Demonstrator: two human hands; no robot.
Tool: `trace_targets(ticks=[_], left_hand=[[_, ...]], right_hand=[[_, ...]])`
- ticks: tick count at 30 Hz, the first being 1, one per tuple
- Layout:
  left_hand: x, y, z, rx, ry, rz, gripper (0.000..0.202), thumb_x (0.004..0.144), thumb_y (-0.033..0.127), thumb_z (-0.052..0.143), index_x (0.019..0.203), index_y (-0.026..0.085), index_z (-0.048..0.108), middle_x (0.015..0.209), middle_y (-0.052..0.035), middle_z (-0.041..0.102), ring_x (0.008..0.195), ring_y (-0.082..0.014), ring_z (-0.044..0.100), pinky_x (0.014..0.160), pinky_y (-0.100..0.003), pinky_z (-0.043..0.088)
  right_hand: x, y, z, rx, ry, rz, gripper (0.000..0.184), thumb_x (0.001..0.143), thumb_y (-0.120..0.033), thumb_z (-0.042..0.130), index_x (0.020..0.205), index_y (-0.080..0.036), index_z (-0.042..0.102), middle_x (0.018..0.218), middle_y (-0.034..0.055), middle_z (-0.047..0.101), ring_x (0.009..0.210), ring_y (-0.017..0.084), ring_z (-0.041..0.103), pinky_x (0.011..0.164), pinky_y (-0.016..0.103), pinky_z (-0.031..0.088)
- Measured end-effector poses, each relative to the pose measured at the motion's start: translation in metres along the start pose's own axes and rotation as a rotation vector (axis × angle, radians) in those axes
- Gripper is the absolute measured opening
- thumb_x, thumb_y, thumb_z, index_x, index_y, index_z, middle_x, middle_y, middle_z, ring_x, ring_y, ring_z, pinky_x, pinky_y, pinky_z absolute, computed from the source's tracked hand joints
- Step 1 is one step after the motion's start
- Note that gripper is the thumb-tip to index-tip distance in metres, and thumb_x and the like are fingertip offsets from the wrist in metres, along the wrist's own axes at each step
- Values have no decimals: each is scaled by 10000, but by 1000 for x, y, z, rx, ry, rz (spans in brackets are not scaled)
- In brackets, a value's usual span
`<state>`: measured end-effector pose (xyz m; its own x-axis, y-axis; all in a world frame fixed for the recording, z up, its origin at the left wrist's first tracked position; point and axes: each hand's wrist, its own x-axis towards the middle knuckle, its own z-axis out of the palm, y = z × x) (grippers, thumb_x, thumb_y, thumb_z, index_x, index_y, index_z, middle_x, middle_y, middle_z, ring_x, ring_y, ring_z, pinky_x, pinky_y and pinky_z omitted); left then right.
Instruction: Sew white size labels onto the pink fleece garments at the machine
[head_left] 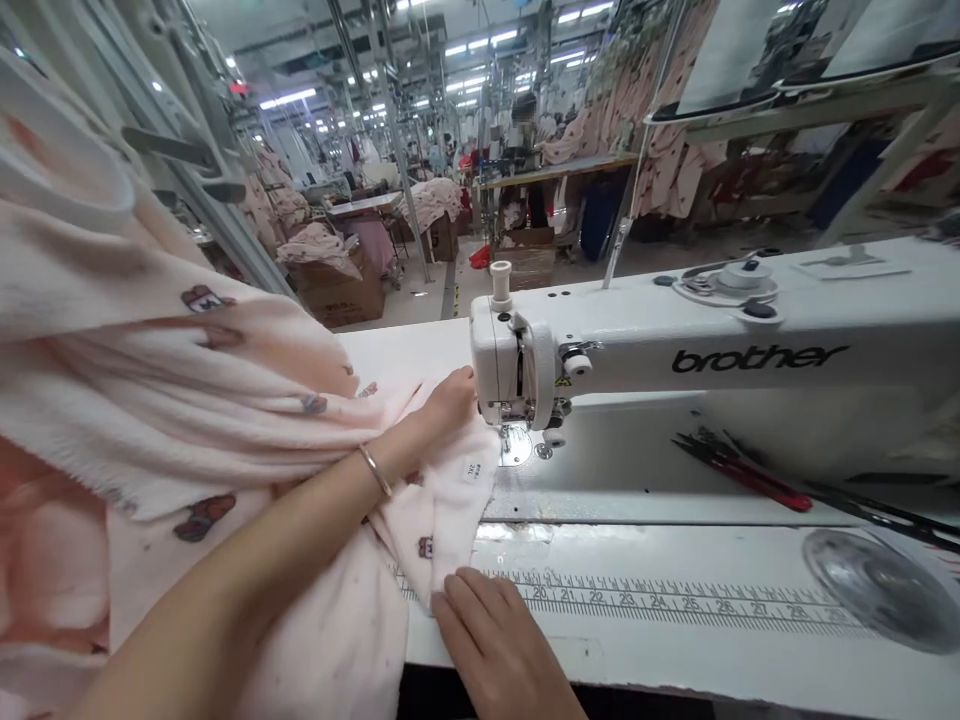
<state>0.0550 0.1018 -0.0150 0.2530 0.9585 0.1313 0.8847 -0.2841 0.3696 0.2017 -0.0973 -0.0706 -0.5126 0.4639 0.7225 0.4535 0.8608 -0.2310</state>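
A pale pink fleece garment [225, 400] with small printed figures is piled over the left half of the view and spreads onto the white sewing table [660, 610]. My left hand [442, 405], a bangle on its wrist, lies on the cloth right beside the head of the white sewing machine [750, 345], close to the presser foot [517, 440]. My right hand [495, 640] presses flat on the cloth's near corner at the table's front edge, over the printed ruler [675, 600]. A small white size label [471, 468] shows on the fabric.
Red-handled snips [750, 472] and dark tools lie under the machine arm at right. A clear round dish [885, 585] sits at the far right. Beyond are cardboard boxes [337, 290] heaped with pink fabric, other workstations and hanging garments.
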Motion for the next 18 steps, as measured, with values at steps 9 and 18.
trace_targets(ticks=[9, 18], left_hand=[[-52, 7, -50, 209, 99, -96, 132, 830, 226, 545, 750, 136, 600, 856, -72, 565, 758, -186, 564, 670, -301, 449], [-68, 15, -40, 189, 82, 37, 162, 854, 130, 511, 996, 111, 587, 1070, -119, 599, 977, -214, 583, 855, -346, 499]], right_hand=[[11, 12, -5, 144, -97, 90, 318, 815, 79, 315, 825, -151, 534, 814, 74, 500, 785, 203, 481, 637, 306, 453], [2, 13, -5, 135, -90, 84, 334, 816, 69, 351, 956, -99, 603, 921, 104, 565, 887, 233, 506, 725, 353, 458]])
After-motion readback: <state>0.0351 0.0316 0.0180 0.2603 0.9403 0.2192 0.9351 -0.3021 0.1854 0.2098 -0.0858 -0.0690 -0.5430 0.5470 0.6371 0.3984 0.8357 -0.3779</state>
